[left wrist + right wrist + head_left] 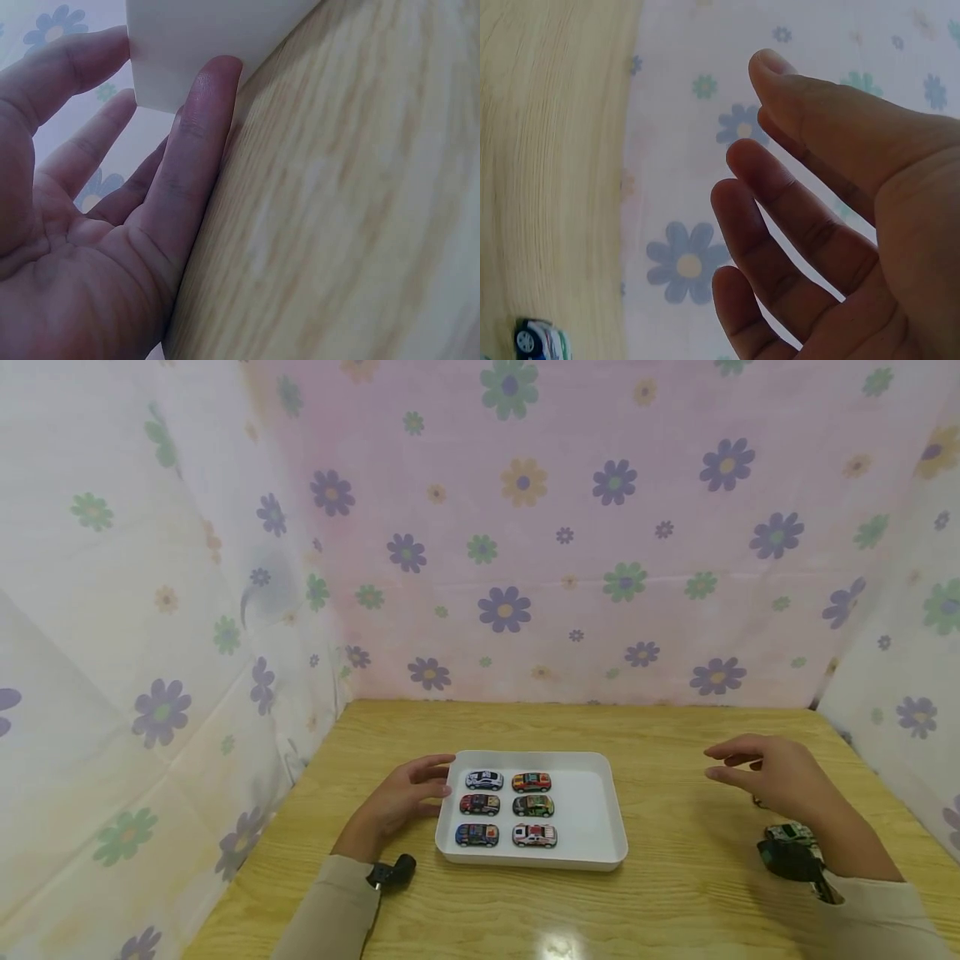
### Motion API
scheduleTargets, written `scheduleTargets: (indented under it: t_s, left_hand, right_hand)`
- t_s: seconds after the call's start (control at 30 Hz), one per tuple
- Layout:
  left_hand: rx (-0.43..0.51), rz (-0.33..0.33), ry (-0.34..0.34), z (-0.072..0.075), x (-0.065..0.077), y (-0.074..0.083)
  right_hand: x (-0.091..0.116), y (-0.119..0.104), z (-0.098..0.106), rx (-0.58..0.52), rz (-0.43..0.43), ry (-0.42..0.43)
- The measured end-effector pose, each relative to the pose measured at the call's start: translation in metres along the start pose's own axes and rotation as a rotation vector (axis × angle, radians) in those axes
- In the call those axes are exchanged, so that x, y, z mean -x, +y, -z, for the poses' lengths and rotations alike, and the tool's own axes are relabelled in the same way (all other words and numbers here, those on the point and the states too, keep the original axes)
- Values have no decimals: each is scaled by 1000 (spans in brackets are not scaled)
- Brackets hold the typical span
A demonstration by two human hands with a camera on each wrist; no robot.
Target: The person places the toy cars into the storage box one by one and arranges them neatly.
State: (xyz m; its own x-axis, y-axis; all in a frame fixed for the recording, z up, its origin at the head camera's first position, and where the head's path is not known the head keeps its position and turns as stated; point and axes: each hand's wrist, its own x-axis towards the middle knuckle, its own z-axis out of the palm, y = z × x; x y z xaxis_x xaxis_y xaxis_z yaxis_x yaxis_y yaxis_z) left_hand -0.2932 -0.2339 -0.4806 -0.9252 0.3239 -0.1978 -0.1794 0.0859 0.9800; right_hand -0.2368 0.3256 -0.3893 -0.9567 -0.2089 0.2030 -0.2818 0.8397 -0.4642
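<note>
A white tray [588, 814] lies on the wooden table, with toy cars parked in two columns of three over its left and middle parts. The top pair is a white-and-blue car [484, 780] and a red-and-yellow car [532, 782]; at the bottom right of the group is a white-and-red car [535, 836]. My left hand [405, 795] touches the tray's left wall with extended fingertips. Off to the right, my right hand [783, 777] hovers over the table with loosely bent fingers, holding nothing. Below its wrist, a green-patterned toy car [787, 832] is partly hidden.
Another toy car [541, 341] shows at the lower corner of the right wrist view. The tray's right column is bare white. Flowered cloth [570, 635] hangs behind the table [660, 735] and along both sides.
</note>
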Motion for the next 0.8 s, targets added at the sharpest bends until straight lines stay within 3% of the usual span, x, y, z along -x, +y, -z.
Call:
scheduleTargets:
  t_s: [0.33, 0.8]
  left_hand:
    - [-5, 7, 11, 0, 0, 0]
    - [-8, 5, 17, -1, -1, 1]
  right_hand:
    - [7, 38, 9, -48, -43, -15]
    - [15, 74, 4, -111, -172, -108]
